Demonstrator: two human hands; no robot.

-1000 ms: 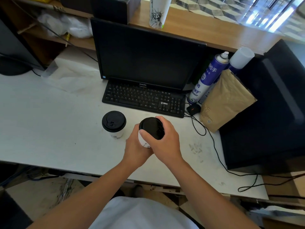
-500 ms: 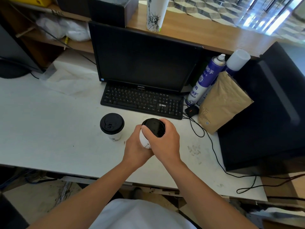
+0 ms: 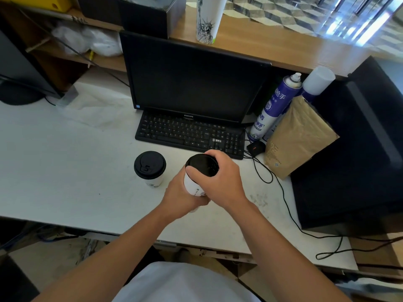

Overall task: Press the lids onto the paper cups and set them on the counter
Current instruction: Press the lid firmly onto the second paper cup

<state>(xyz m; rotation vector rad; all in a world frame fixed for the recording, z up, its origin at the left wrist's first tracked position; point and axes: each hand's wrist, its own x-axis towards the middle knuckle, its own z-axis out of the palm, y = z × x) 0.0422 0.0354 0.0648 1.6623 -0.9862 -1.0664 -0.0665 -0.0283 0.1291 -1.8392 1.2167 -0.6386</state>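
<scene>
Down at the front of the white desk (image 3: 65,171), just ahead of the keyboard (image 3: 185,134), both hands are bunched together on one cup (image 3: 193,186). Left hand (image 3: 181,197) wraps round the lower part of the white cup from the left and underneath. Right hand (image 3: 222,182) is curled over the top, thumb on the near edge of the black lid (image 3: 201,165) and fingers round the far rim. Lid is sitting on the cup's mouth, but the fingers cover the far side, so I can't tell if it's seated all the way round. Cup's tipped a bit, top leaning away from the person, and its bottom is hidden behind the left hand, so no idea if it touches the desk. Just to its left, not touching, a second cup (image 3: 153,182) stands upright on the desk with its own black second lid (image 3: 149,164) on. Behind the keyboard there's a dark monitor (image 3: 192,79). Off to the right of that is a blue-and-white spray can (image 3: 274,107), and next to it a brown paper bag (image 3: 298,136) leaning against a big black box (image 3: 359,160). A black cable (image 3: 283,192) snakes over the desk from the keyboard's right end toward the front edge. Up on the wooden shelf (image 3: 272,44) behind the monitor stands a tall white tumbler (image 3: 207,20) with a statue drawn on it.
</scene>
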